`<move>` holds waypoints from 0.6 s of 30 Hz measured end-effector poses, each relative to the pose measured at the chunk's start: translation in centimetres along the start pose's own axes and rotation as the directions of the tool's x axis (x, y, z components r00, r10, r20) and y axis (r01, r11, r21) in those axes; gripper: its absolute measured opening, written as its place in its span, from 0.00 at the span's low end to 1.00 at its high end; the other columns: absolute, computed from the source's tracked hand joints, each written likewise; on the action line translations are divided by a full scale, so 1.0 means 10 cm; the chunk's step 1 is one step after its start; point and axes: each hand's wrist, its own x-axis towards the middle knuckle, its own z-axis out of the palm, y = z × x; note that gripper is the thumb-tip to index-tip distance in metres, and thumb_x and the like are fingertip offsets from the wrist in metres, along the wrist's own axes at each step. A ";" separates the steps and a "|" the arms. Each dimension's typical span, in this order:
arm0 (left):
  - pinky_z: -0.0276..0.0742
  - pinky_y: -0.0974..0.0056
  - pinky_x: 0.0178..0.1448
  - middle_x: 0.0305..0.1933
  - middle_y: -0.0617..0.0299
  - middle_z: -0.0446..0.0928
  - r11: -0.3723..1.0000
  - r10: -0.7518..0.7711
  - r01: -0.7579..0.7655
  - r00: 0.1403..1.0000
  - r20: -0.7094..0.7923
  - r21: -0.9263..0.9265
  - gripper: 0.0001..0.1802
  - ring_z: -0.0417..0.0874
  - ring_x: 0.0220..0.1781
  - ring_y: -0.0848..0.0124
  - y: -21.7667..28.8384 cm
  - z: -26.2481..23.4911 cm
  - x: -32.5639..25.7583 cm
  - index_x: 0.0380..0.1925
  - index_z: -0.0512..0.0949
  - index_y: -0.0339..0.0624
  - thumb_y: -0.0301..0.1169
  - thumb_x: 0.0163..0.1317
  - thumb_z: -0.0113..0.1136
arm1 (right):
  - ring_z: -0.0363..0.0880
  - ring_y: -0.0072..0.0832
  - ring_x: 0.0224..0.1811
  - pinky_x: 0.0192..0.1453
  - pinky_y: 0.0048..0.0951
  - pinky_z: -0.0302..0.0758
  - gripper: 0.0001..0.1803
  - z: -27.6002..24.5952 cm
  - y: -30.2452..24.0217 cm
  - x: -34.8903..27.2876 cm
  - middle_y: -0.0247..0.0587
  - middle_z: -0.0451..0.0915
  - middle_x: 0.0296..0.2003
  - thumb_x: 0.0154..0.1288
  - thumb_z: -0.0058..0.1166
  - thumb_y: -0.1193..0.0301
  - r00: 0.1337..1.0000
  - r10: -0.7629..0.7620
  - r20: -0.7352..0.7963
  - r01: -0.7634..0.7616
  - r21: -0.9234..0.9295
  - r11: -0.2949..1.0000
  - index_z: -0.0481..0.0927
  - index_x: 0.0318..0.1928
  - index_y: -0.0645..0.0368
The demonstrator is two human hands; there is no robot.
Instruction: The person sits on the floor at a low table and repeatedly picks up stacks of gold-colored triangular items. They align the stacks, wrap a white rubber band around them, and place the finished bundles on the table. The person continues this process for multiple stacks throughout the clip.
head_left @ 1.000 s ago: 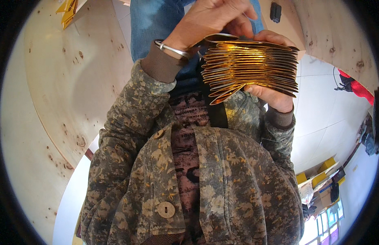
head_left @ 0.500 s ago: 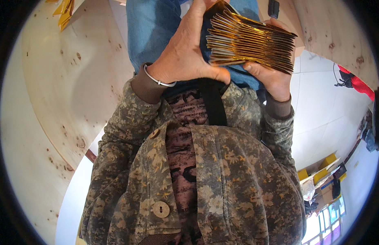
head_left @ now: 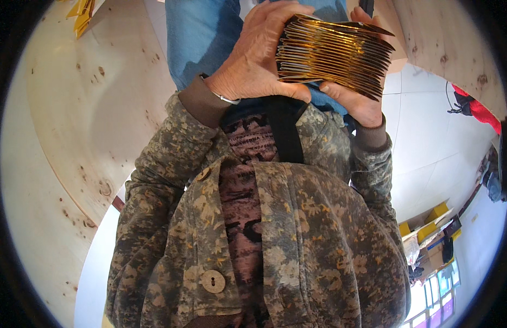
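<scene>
Gold foil sheets (head_left: 334,53), thin and slick, sit stacked between both hands at chest height: left hand (head_left: 259,60) wrapped over one end, right hand (head_left: 356,101) cupping beneath. Light, floppy, prone to sliding; best gripped by the edges.

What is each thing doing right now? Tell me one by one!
Left hand: wrapped around the stack's near side.
Right hand: cupping the stack from below.
Stack of gold sheets: squared up, held off the table.
Jacket: hanging open, button undone.
Wooden table: yellow pieces lying at its far edge.
</scene>
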 end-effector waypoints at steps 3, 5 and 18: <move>0.60 0.51 0.73 0.68 0.55 0.62 0.944 0.030 -0.055 0.996 0.080 0.324 0.63 0.65 0.68 0.58 0.03 -0.04 0.04 0.70 0.55 0.42 0.51 0.36 0.82 | 0.65 0.42 0.68 0.65 0.39 0.76 0.69 -0.03 0.05 -0.01 0.53 0.54 0.70 0.43 0.79 0.61 0.995 -0.047 0.087 0.066 -0.220 0.973 0.38 0.74 0.60; 0.59 0.50 0.72 0.68 0.54 0.62 0.951 0.036 -0.056 0.997 0.071 0.304 0.63 0.65 0.68 0.56 0.04 -0.06 0.07 0.69 0.57 0.41 0.55 0.36 0.81 | 0.65 0.42 0.68 0.65 0.39 0.76 0.70 -0.03 0.08 -0.03 0.53 0.54 0.70 0.41 0.79 0.59 0.999 -0.004 0.039 0.006 -0.065 0.998 0.38 0.74 0.60; 0.56 0.49 0.69 0.60 0.53 0.68 0.984 -0.099 0.118 0.984 -0.145 0.133 0.55 0.66 0.65 0.55 0.16 -0.06 0.04 0.64 0.63 0.38 0.56 0.41 0.78 | 0.71 0.37 0.64 0.62 0.35 0.79 0.67 -0.02 0.01 -0.13 0.50 0.63 0.65 0.40 0.80 0.58 0.989 0.140 -0.048 -0.144 -0.082 0.986 0.44 0.72 0.62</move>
